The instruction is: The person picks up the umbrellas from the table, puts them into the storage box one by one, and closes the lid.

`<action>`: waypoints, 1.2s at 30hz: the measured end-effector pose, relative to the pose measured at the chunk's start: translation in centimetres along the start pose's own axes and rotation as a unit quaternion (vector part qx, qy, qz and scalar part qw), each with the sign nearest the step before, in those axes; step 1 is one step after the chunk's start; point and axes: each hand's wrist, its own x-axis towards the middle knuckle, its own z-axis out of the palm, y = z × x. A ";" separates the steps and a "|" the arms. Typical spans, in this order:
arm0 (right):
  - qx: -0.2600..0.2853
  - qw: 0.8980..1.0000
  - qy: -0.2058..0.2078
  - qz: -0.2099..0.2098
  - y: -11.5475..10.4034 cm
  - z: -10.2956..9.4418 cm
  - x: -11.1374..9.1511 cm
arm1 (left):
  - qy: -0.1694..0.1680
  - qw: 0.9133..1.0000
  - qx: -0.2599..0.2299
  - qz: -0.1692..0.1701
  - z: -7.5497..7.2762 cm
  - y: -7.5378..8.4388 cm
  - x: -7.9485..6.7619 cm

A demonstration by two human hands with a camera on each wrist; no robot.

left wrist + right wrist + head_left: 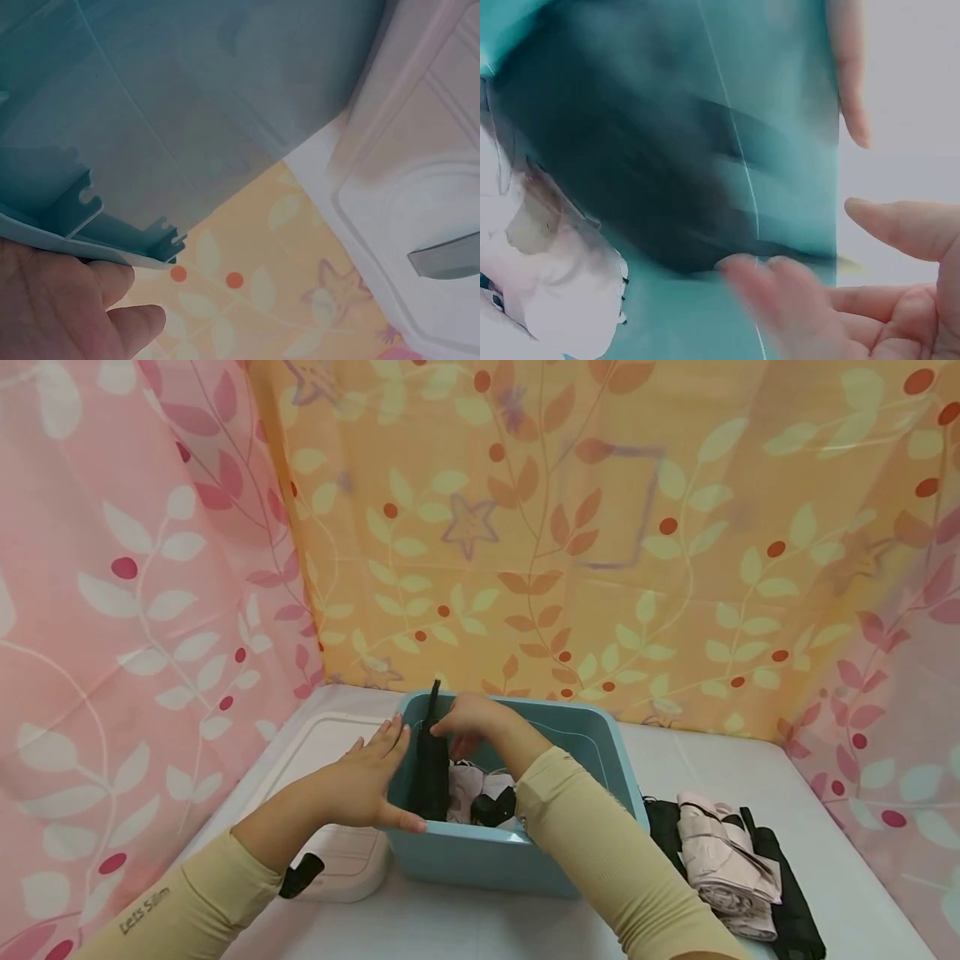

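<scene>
A long black bundle (431, 772) with a thin strap at its top stands against the left wall inside a blue plastic bin (487, 858). My right hand (483, 722) reaches into the bin, its fingertips right at the upper end of the bundle. In the right wrist view, the thumb stands apart from the fingers (780, 300), and the bundle is blurred. My left hand (363, 785) rests on the bin's left rim with fingers extended; its fingers lie along the outside in the left wrist view. Pale pink folded cloth (465, 785) and a black piece (493, 807) lie beside the bundle.
A white lid (345, 864) lies left of the bin, partly under my left arm. On the right of the white table (697, 760), a pale pink rolled cloth bundle (723, 864) lies between black bundles (791, 893). Patterned curtains (525, 527) hang around the table.
</scene>
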 end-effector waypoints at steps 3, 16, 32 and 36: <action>0.005 1.000 -0.013 0.002 0.1 -0.2 -0.2 | -0.001 1.000 -0.002 0.004 -0.1 0.1 -0.1; 0.028 0.999 -0.030 -0.020 0.8 -1.4 -0.7 | 0.004 1.000 0.007 0.003 0.0 0.1 0.0; 0.097 0.991 -0.025 -0.086 0.5 -3.6 -3.5 | 0.002 1.000 0.003 0.002 0.0 0.2 0.0; 0.116 0.987 -0.032 -0.104 1.1 -4.8 -4.6 | 0.002 1.000 0.007 -0.001 -0.1 0.2 -0.1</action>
